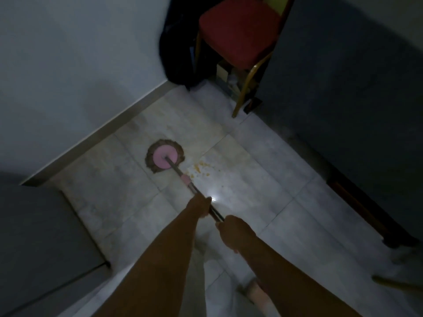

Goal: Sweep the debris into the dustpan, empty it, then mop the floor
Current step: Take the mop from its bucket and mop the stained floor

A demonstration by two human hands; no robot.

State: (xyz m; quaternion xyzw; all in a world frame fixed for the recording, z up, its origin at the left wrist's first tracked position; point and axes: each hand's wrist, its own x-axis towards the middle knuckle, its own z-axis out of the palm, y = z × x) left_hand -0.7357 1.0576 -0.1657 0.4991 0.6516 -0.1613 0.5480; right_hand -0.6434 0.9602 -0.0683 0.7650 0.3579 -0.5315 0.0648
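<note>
A round mop head [164,159], pink disc with brown fringe, lies flat on the pale tiled floor [263,197] close to the wall's skirting. Its metal handle [183,177], with a pink collar, slants back toward me. My left hand [199,205] grips the handle lower down. My right hand [237,232] holds the handle's upper end, closer to my body. Small orange-yellow debris [199,169] is scattered on the tile just right of the mop head. No dustpan is in view.
A red-seated chair [240,30] with yellow legs stands at the far corner, a dark bag [178,46] beside it. A dark cabinet or door [354,88] lines the right side. A grey surface [45,236] fills the lower left. A foot [254,291] shows below.
</note>
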